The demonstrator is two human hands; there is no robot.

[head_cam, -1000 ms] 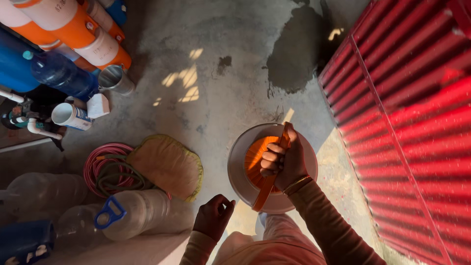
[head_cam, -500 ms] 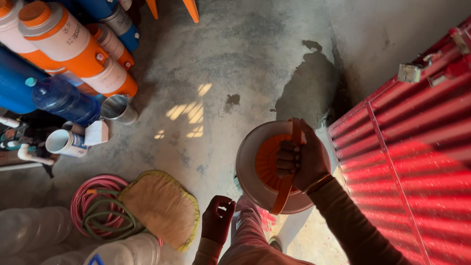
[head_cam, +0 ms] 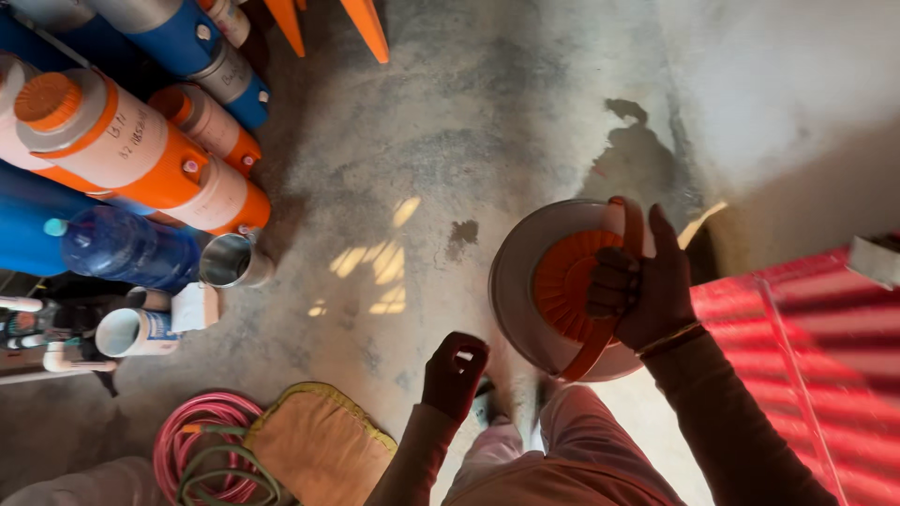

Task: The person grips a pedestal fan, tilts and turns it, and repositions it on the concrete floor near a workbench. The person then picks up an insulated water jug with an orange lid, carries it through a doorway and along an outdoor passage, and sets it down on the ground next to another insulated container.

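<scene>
Right hand (head_cam: 647,286) grips round grey reel (head_cam: 525,281), orange hub and handle; left hand (head_cam: 455,373) fisted empty

— What does the person wear?
— Long, close-fitting brown sleeves reaching both wrists, and pale pinkish trousers.
— Anything on the hands?
— Both hands are bare. The right hand (head_cam: 647,290) has a thin band at the wrist; the left hand (head_cam: 455,373) has none that shows.

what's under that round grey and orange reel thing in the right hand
Below the round reel, held up by its orange handle in the right hand, lie bare concrete floor and a dark wet patch past its top edge. The floor directly beneath is covered by the reel.
</scene>
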